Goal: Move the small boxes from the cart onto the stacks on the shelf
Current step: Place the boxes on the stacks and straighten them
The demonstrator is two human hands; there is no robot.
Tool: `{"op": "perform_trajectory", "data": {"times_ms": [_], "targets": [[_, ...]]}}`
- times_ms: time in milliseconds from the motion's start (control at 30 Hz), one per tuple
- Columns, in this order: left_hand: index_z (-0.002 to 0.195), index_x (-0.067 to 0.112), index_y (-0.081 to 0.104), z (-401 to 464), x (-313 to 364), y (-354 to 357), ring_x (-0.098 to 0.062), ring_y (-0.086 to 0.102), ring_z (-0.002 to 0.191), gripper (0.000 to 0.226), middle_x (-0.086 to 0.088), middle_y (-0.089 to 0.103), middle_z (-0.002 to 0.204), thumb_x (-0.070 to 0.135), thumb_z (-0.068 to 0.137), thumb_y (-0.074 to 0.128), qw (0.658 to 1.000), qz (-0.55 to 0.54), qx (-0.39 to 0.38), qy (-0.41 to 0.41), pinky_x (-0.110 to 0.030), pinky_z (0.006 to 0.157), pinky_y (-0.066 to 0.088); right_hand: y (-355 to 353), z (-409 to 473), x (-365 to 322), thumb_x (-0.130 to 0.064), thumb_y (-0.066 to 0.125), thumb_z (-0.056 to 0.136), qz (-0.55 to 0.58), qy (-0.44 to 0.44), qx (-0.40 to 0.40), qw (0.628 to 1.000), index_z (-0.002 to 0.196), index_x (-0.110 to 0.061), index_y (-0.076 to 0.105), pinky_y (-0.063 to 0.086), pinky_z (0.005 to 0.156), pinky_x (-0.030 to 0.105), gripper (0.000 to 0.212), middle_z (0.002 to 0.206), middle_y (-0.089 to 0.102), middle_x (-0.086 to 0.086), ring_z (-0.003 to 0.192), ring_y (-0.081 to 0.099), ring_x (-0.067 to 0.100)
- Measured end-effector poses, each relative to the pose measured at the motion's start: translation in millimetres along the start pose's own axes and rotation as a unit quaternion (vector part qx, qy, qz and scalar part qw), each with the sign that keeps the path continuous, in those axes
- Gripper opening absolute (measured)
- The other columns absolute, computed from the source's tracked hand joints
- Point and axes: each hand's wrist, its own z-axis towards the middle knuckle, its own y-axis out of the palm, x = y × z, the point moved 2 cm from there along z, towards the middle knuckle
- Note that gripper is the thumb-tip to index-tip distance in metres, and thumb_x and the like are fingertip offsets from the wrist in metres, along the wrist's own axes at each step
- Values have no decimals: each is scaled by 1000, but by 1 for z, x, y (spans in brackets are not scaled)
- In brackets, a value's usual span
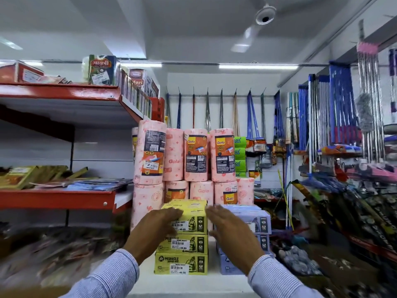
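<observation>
my fingers (171,211) are spread flat on both sides and grip nothing: the left hand (158,224) lies against the front left corner of the top yellow box (189,216), and the right hand (227,226) hovers open in the gap between the yellow stack (182,250) and the lilac stack (255,239) beside it, perhaps brushing the yellow box's right edge, though the blur keeps me from being sure. i judge that i am at the end of a placement, squaring the top box onto its pile on the white shelf (187,282). the next move, as i see it, calls for drawing both hands back without nudging the pile, then turning to the cart, which is out of view, for another box. counting what faces me: four yellow boxes stacked, the top one sitting a little back from the rest; at least three lilac boxes, the right hand hiding part of that pile; behind them pink kitchen towel rolls (195,155), four upright in the upper row and about five in the lower row.
</observation>
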Motion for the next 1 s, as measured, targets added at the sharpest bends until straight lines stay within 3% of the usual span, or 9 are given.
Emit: {"op": "perform_trajectory", "data": {"times_ms": [133,400,500,600,700,800,900,1000], "targets": [[130,24,56,-8,-6,-1,-14,58,113,47,-1,61,131,6,88,67,999,30,30,33,-26,93,50,27,16,-20,-14,63,91,-6,-20,-6,1000,146,-23,29,32,112,46,65,155,31,2,144,19,25],[133,28,53,-9,-25,4,-8,55,116,50,3,57,137,7,89,65,998,10,35,42,-7,86,41,49,21,-24,-6,54,95,45,7,-16,999,148,-28,25,24,114,37,65,157,26,-4,143,17,19],[134,26,53,-8,-27,5,-12,56,119,54,1,57,138,5,86,68,998,13,40,49,-21,94,49,51,21,-24,-7,53,95,45,11,-13,999,148,-29,24,25,114,37,64,157,25,-5,143,17,18],[135,26,51,-7,-29,8,-14,49,128,53,-1,53,142,6,88,65,998,6,45,52,-28,105,44,54,22,-23,-6,54,95,38,10,-11,999,148,-27,24,27,113,39,65,157,25,-3,144,17,20],[140,29,43,-10,-32,14,-10,26,140,55,0,39,152,8,93,59,996,20,55,62,-31,115,26,60,19,-24,-13,61,92,-6,4,-20,1000,148,-23,25,31,112,45,67,156,29,2,143,22,27],[146,24,32,-12,-28,17,-11,7,143,62,0,28,156,15,92,61,984,117,56,122,-36,117,2,58,11,-25,-28,72,83,-69,1,1,998,145,-18,33,34,111,49,74,151,39,8,139,32,31],[146,18,30,-13,-14,21,-23,13,146,68,-5,29,156,24,88,66,961,211,66,165,-48,119,4,46,-3,-20,-37,58,88,-100,-2,55,994,148,-17,24,20,115,53,72,157,22,10,145,16,32],[148,15,24,-8,11,29,-27,11,147,73,-7,21,157,27,88,65,955,221,82,181,-47,112,9,30,-17,0,-35,38,95,-130,15,63,989,151,-16,8,9,111,54,67,160,5,12,146,-2,31]]}}
